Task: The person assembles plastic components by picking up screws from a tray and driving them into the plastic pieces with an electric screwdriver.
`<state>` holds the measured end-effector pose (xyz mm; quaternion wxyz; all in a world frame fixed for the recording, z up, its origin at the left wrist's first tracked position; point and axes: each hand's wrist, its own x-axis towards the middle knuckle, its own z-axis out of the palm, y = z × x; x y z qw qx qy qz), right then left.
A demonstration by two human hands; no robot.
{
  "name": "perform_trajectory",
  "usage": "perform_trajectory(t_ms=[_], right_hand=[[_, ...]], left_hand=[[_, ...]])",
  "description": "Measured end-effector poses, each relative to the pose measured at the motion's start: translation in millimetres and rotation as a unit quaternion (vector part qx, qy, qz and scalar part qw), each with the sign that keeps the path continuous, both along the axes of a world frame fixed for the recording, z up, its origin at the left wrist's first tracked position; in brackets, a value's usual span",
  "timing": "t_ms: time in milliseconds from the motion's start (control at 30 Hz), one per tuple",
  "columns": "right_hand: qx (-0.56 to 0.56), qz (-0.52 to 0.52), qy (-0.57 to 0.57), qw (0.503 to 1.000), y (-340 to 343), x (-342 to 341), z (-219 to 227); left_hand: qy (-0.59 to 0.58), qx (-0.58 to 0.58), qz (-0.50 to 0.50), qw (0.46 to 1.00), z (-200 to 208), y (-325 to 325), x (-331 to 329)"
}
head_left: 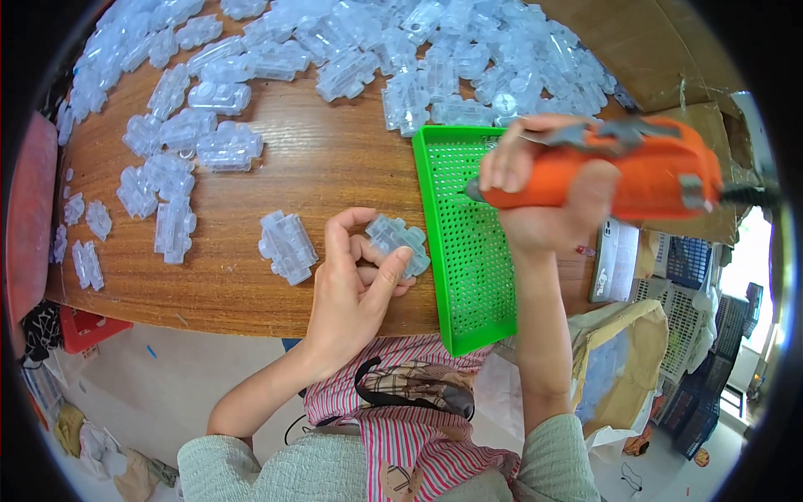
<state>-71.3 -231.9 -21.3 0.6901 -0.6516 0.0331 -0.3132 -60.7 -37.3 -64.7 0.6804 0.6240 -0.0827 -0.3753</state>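
Pinched between the thumb and fingers of my left hand is a clear plastic casing, just left of the green perforated tray. My right hand grips an orange power screwdriver, slightly blurred, with a cable at its rear end. Its dark tip points left, over the tray. Small shiny metal bits, probably screws, show at the tray's far end, partly hidden behind my right hand. Another clear casing lies on the wooden table left of my left hand.
Clear casings are heaped along the table's far side, with several more scattered at the left. A phone lies right of the tray. An open sack stands below at the right, near stacked crates. Cardboard borders the far right.
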Motion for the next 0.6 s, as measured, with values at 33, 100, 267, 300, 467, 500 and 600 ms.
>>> perform_trajectory(t_ms=[33,100,267,300,467,500,600], right_hand=[[-0.008,-0.015,0.004,1.000,3,4,-4],[-0.014,-0.021,0.011,1.000,4,10,-12],[-0.035,-0.031,0.036,0.998,1,10,-16],[-0.033,-0.032,0.038,0.998,0,11,-17],[-0.037,-0.026,0.026,0.999,1,10,-16],[-0.037,-0.025,0.026,0.999,3,10,-16],[-0.042,-0.014,0.027,0.999,5,10,-17]], left_hand=[[-0.010,0.013,-0.004,1.000,-3,0,0],[-0.009,0.016,-0.004,1.000,-3,0,2],[-0.002,0.004,0.026,1.000,-2,-7,3],[0.000,0.004,0.026,1.000,-2,-7,3],[0.005,0.008,0.025,1.000,-2,-8,3],[0.001,0.012,0.025,1.000,-2,-7,3],[-0.004,0.022,0.012,1.000,-3,-4,3]])
